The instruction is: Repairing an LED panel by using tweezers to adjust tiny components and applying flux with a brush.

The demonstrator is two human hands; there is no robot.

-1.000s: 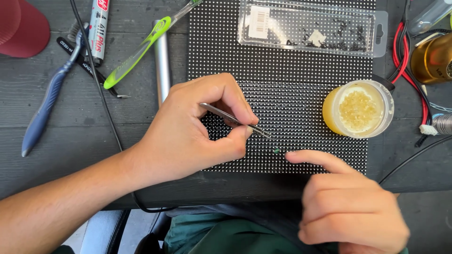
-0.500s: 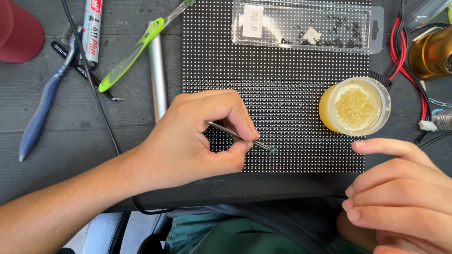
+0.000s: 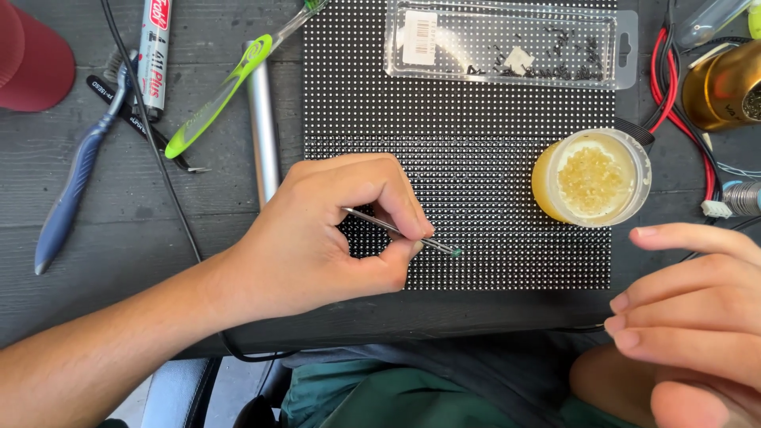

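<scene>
Pinching slim metal tweezers (image 3: 388, 226) between thumb and fingers, the left hand (image 3: 317, 238) rests on the dotted black panel (image 3: 507, 103), tips angled low just beyond its fingertips for steadiness, while the right hand (image 3: 690, 317) hovers empty, fingers loosely extended, off the panel's near corner.

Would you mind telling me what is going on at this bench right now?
A person's left hand pinches fine tweezers, their tip resting on a black dotted panel lying on the dark table. The right hand is open and empty, off the panel's lower right corner. A small jar of yellow paste sits on the panel.
</scene>
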